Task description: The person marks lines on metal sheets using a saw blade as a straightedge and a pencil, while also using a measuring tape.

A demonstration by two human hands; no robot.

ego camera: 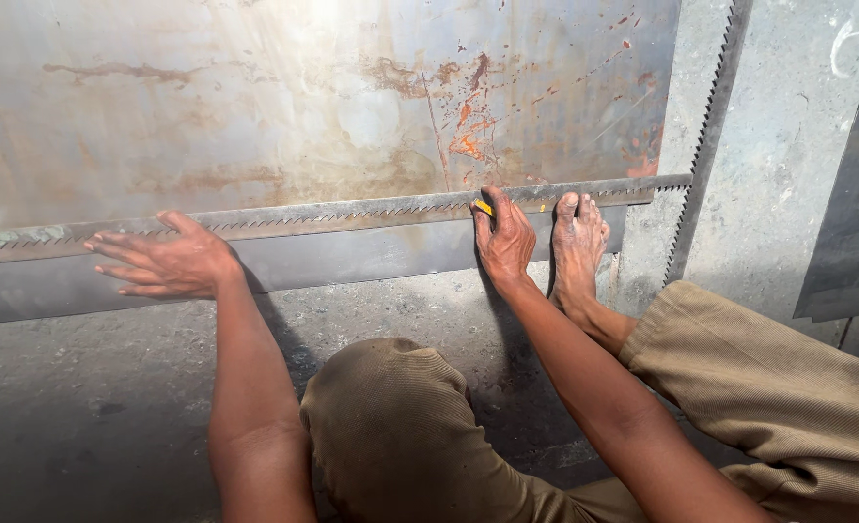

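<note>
A long toothed metal strip point(332, 215) lies across a large rusty steel sheet point(284, 107) on the floor. My left hand point(163, 260) presses flat on the sheet just below the strip, fingers spread. My right hand point(502, 237) pinches a small yellow marker point(484, 206) against the strip's lower edge. My bare right foot point(577, 247) rests beside that hand, toes on the strip.
A second toothed strip point(708, 131) lies at an angle on the concrete floor point(788, 145) to the right. A dark metal sheet point(856, 223) sits at the far right edge. My knees in brown trousers point(400, 426) fill the foreground.
</note>
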